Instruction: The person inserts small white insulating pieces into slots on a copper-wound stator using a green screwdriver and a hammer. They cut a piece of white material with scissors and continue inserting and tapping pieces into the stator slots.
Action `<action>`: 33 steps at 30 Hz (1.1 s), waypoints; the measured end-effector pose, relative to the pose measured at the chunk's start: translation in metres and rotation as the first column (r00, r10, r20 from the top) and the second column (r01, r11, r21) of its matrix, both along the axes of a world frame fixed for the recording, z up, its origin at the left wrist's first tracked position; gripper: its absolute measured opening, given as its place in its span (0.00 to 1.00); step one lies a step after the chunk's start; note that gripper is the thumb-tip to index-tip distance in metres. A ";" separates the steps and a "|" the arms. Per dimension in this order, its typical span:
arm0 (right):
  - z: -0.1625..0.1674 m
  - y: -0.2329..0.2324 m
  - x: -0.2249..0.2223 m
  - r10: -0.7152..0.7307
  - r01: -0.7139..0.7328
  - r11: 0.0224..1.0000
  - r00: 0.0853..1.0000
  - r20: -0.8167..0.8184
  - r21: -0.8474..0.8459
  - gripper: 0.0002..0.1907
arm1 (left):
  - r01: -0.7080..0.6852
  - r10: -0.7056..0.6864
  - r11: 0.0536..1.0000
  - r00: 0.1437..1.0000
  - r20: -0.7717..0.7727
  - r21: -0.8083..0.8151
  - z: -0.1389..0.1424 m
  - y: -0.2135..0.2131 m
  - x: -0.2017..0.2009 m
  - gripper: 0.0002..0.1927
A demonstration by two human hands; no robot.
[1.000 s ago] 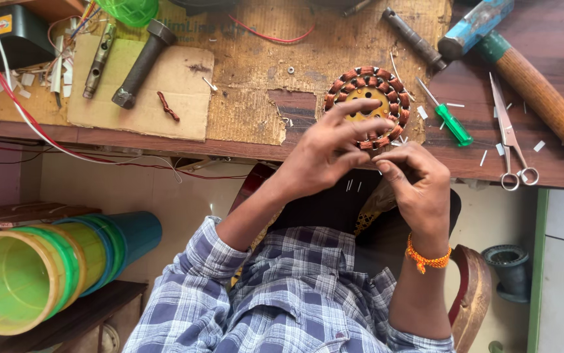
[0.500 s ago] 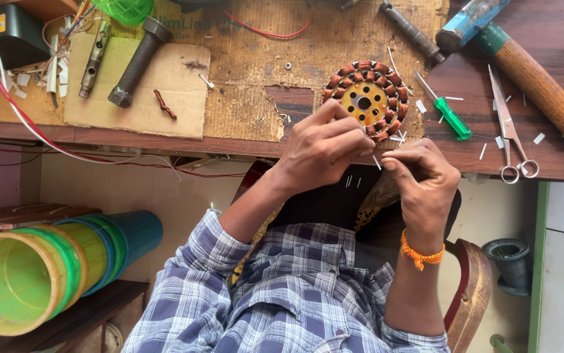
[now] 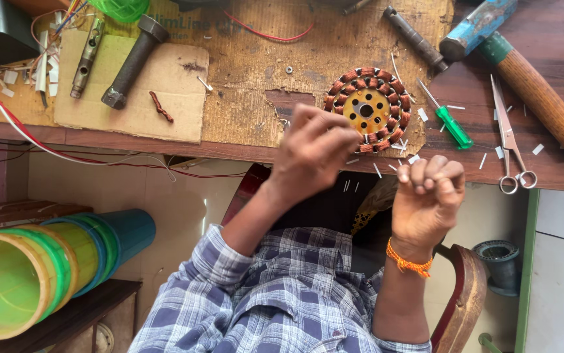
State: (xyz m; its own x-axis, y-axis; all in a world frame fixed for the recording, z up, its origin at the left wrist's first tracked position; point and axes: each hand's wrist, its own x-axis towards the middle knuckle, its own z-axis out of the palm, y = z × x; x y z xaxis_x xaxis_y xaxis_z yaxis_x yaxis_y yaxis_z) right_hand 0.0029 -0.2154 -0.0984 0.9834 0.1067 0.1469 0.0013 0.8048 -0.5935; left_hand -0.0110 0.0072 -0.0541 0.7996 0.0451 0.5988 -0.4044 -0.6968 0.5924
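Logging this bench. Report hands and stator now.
Left hand blurred, at stator edge. Right hand curled, off the bench. Stator flat on cardboard. Green screwdriver beside it.

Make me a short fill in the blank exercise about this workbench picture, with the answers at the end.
1. The round stator wound with copper coils lies on the ______.
2. The small screwdriver right of the stator has a ______ handle.
3. The right hand wears an ______ thread band at the wrist.
4. The scissors lie between the screwdriver and the wooden-handled ______.

Answers: workbench; green; orange; hammer
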 end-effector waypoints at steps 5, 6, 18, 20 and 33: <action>0.004 0.000 -0.010 0.075 -0.053 0.973 0.993 -0.093 0.223 0.12 | 0.044 -0.040 0.991 0.998 -0.039 0.126 -0.009 -0.030 -0.003 0.17; 0.004 0.001 -0.013 0.093 -0.066 0.975 0.989 -0.119 0.211 0.11 | 0.026 -0.017 0.986 0.998 -0.059 0.164 -0.011 -0.033 -0.002 0.16; 0.025 0.005 -0.024 0.057 -0.063 0.996 0.993 -0.099 -0.058 0.10 | -0.027 0.030 0.999 0.994 -0.105 0.031 -0.020 -0.042 0.004 0.09; 0.028 0.006 -0.023 0.020 -0.026 0.994 0.998 -0.055 -0.105 0.11 | -0.020 0.023 0.999 0.996 -0.084 0.029 -0.022 -0.040 0.004 0.09; 0.060 0.001 0.010 0.002 0.283 0.390 0.952 0.308 -0.877 0.07 | -0.020 0.021 1.000 0.996 -0.086 0.007 -0.031 -0.041 0.001 0.24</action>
